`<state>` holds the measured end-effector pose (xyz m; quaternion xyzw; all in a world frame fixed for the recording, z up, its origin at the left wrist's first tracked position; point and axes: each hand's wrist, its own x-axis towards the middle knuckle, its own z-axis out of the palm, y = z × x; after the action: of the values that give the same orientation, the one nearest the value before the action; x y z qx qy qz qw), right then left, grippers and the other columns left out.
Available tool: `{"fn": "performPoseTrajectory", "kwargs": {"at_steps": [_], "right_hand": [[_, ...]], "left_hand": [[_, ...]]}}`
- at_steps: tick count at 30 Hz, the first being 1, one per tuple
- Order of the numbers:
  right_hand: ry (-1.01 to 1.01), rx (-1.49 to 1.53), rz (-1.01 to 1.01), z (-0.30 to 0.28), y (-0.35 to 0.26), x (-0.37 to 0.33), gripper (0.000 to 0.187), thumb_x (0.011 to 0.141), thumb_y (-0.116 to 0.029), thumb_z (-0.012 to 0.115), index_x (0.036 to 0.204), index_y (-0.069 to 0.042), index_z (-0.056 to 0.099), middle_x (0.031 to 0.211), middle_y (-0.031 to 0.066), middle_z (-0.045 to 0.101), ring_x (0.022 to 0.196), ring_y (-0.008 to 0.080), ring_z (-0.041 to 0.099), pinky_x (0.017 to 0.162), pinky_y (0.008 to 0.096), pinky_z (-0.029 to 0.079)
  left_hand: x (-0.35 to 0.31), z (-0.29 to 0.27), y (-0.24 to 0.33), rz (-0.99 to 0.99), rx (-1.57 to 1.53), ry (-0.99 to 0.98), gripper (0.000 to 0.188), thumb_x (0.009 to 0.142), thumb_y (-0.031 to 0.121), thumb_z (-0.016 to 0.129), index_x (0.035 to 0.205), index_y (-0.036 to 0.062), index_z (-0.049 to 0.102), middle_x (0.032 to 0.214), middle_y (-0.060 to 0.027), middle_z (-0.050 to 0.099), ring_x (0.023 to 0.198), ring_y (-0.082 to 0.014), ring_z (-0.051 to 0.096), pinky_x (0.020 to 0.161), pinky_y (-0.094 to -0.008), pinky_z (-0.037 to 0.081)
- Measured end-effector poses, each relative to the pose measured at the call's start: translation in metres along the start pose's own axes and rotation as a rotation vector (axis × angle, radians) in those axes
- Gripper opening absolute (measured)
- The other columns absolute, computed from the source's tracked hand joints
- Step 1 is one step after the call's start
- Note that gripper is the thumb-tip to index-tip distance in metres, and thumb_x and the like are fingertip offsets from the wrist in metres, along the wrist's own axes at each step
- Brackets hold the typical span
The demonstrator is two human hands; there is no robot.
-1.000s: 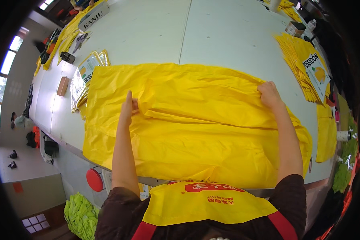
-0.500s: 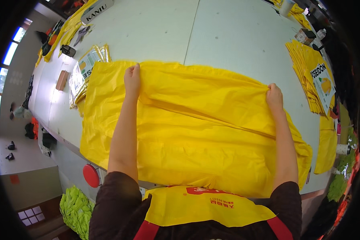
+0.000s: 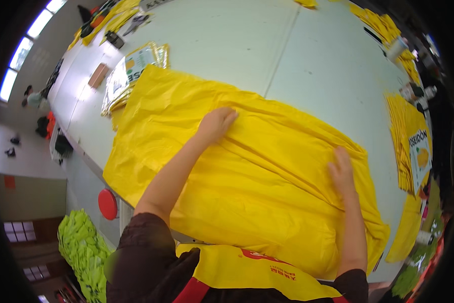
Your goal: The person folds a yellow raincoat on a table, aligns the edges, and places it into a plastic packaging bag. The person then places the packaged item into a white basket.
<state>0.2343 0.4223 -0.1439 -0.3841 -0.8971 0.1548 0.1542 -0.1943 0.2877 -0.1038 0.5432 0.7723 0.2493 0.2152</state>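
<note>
Upper left: stack of printed packets (image 3: 131, 76), partly tucked under yellow plastic sheet (image 3: 247, 197). Centre: left hand (image 3: 216, 124) pressed flat on sheet, fingers together, nothing grasped. Right of centre: right hand (image 3: 342, 170) likewise flat on sheet near its right edge. Near edge of sheet hidden behind apron (image 3: 247, 272).

Left hand (image 3: 216, 123) slid inward, right hand (image 3: 341, 171) nearer (both flat)

One head-worn fisheye view — steeply down, close over the table (image 3: 308, 60) — no second view.
</note>
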Motion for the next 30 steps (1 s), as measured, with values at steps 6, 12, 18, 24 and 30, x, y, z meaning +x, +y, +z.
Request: {"fn": "performPoseTrajectory", "kwargs": {"at_steps": [6,12,18,24,30], "right_hand": [[0.146,0.19,0.449,-0.042,0.042,0.04,0.049,0.078,-0.015,0.061,0.123,-0.001,0.047,0.127,0.0154,0.046,0.118,0.0277,0.043,0.099,0.0356,0.034],[-0.467,0.288,0.691,-0.084,0.031,0.061,0.031,0.074,-0.011,0.059,0.102,0.002,0.056,0.079,0.0077,0.059,0.072,0.0187,0.057,0.063,0.0314,0.046],[-0.258,0.092,0.273,-0.126,-0.051,0.005,0.014,0.075,-0.007,0.057,0.083,0.002,0.049,0.065,0.0127,0.051,0.057,0.0187,0.048,0.055,0.0303,0.04],[-0.058,-0.098,-0.075,-0.171,-0.124,-0.144,0.036,0.067,-0.002,0.06,0.102,0.0,0.055,0.076,0.0139,0.053,0.074,0.0322,0.053,0.076,0.0368,0.044],[-0.388,-0.094,-0.227,-0.105,-0.144,-0.262,0.061,0.055,-0.008,0.068,0.114,-0.002,0.053,0.097,0.0186,0.049,0.094,0.0361,0.048,0.094,0.0509,0.032]], "left_hand": [[0.077,-0.052,-0.054,0.317,0.649,0.325,0.041,0.08,0.008,0.053,0.121,0.0121,0.05,0.116,-0.0135,0.055,0.115,-0.0278,0.047,0.099,-0.0398,0.034],[0.104,-0.075,-0.075,0.085,1.01,-0.15,0.038,0.075,0.013,0.058,0.112,0.0134,0.053,0.103,-0.0098,0.061,0.106,-0.0252,0.053,0.1,-0.041,0.031],[0.038,-0.146,-0.084,0.293,0.952,-0.103,0.018,0.072,0.013,0.055,0.089,0.01,0.06,0.091,-0.0078,0.061,0.09,-0.027,0.058,0.078,-0.0379,0.045],[-0.139,-0.208,-0.072,0.386,0.774,0.157,0.024,0.067,0.005,0.062,0.09,0.01,0.057,0.085,-0.0066,0.058,0.083,-0.029,0.057,0.069,-0.0393,0.047],[-0.338,-0.141,-0.133,0.144,0.744,0.18,0.039,0.059,0.007,0.065,0.097,0.0107,0.055,0.08,-0.008,0.054,0.076,-0.0282,0.055,0.065,-0.0376,0.044]]}}
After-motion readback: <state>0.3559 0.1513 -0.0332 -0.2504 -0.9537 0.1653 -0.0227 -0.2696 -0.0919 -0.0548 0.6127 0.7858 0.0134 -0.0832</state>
